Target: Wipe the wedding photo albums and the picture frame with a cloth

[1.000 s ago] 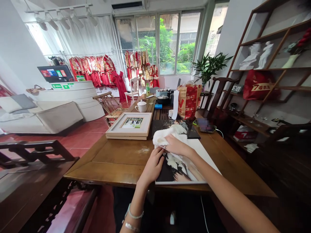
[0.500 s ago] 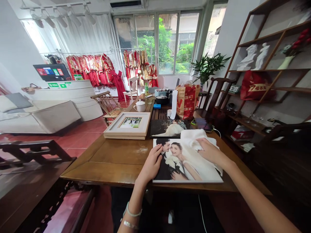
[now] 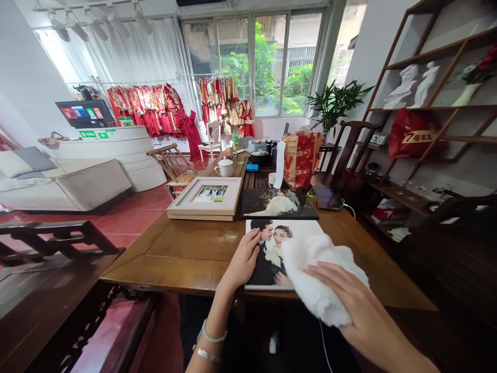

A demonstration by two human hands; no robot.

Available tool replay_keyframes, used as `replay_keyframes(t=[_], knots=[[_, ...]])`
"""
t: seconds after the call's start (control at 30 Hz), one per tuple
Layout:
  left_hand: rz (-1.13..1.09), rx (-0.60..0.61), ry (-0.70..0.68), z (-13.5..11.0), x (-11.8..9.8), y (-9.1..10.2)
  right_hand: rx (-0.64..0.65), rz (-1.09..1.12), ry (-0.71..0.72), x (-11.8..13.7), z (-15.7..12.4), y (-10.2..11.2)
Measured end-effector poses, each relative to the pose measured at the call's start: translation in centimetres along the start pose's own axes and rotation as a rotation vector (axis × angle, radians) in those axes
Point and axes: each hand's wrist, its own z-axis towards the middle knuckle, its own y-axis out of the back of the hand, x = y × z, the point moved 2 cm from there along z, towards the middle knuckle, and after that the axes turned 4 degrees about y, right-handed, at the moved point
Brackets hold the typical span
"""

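Observation:
A large wedding photo print (image 3: pixel 267 246) lies flat at the near edge of the wooden table (image 3: pixel 194 254). My left hand (image 3: pixel 243 261) rests on the print's left edge with fingers spread flat, holding it down. My right hand (image 3: pixel 349 300) presses a white fluffy cloth (image 3: pixel 316 269) onto the print's lower right part, fingers stretched over the cloth. The cloth hides that part of the picture.
Behind the print lie a dark photo panel (image 3: pixel 277 203) and a pale wooden framed photo (image 3: pixel 207 197). Farther back stand a white teapot (image 3: pixel 225 167), a red paper bag (image 3: pixel 301 158) and a phone (image 3: pixel 328 199). Shelves (image 3: pixel 427 109) on the right, a dark bench (image 3: pixel 58 243) on the left.
My right hand has swept the cloth from the print's top left across to the top right and then down to its near right corner. My left hand has stayed on the left edge.

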Motion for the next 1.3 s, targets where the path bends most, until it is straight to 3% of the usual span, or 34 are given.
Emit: replay_keyframes(t=[0.17,0.3,0.43,0.53,0.7,0.93,1.03,1.17,1.3], knots=[[-0.025,-0.006,-0.022,-0.1,0.3,0.0,-0.129,-0.119,-0.103,-5.9,3.1,-0.1],[-0.033,-0.011,-0.042,-0.1,0.4,0.1,-0.097,-0.212,-0.124,-9.4,7.1,-0.5],[-0.019,-0.004,-0.036,-0.1,0.4,0.1,-0.008,-0.250,-0.173,-10.1,10.4,-1.1],[-0.023,0.001,-0.038,-0.1,0.4,0.1,0.001,-0.252,-0.149,-9.3,11.3,-1.5],[-0.021,-0.001,-0.018,0.0,0.5,0.0,0.027,-0.211,-0.031,-7.3,9.1,-1.2],[-0.031,-0.013,-0.005,0.0,0.5,-0.1,0.071,-0.108,0.117,-1.6,1.4,-0.4],[-0.034,-0.005,-0.007,-0.1,0.3,-0.1,0.120,-0.076,0.137,-0.5,-0.5,-0.1],[-0.033,0.002,-0.012,-0.1,0.3,0.0,0.127,-0.052,0.139,-2.1,0.1,0.3],[-0.035,0.000,-0.021,-0.1,0.4,0.0,0.065,-0.065,0.083,-5.8,3.5,0.1]])
